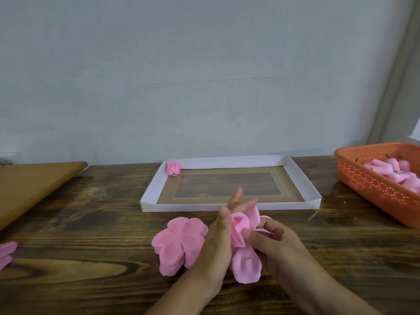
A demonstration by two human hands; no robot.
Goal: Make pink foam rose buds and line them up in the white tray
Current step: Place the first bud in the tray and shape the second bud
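Pink foam petal piece point(244, 244), half rolled, sits between both hands just above the table point(91, 223), its loose petal hanging toward 6 o'clock. The left hand point(216, 242) braces it with fingers mostly straight; the right hand point(275, 242) pinches the curled centre. The white tray point(227, 206) lies just beyond at 12 o'clock, one finished bud point(173, 168) in its far-left corner at 11 o'clock. Either hand looks about equally near, though wide-angle distortion makes that uncertain.
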